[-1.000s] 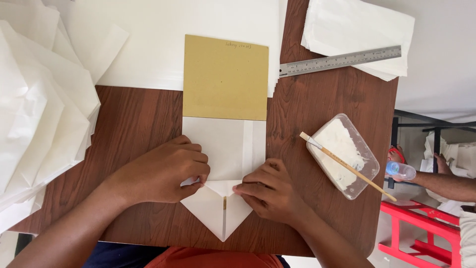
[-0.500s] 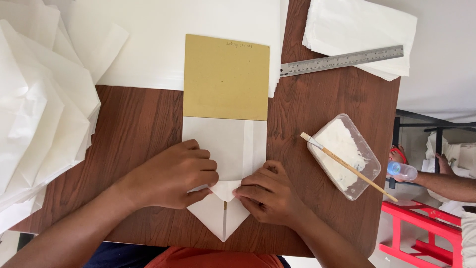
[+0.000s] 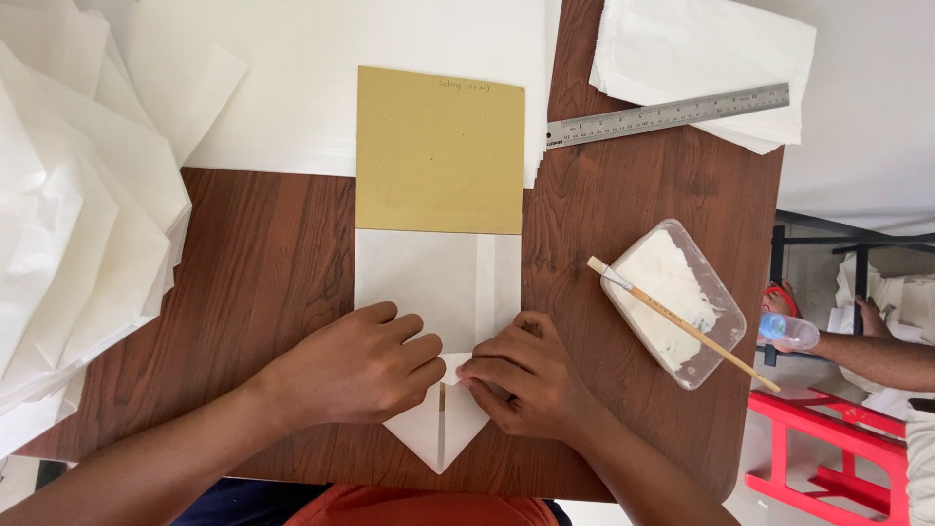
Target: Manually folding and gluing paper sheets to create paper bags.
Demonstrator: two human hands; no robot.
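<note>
Dark wood-grain table (image 3: 273,292) fills the middle of the view, with stacks of white paper (image 3: 78,224) piled along its left edge. Both hands are pressed flat on a white paper bag (image 3: 429,282) at the near edge. The left hand (image 3: 355,368) has its fingers curled down on the fold, and the right hand (image 3: 521,375) pins the other flap with its fingertips close together. Below them the folded end comes to a point (image 3: 438,443) that hangs over the table's edge. A mustard-yellow square card (image 3: 438,151) sits tucked into the bag's far end.

If either hand slides, I'd judge the two flaps could creep apart and the crease come out crooked. Wet paste might also smear onto the fingers.

To the right lies a clear tray of white paste (image 3: 672,297) with a brush (image 3: 682,324) across it. Beyond it a steel ruler (image 3: 667,115) rests on more white bags (image 3: 711,58).
</note>
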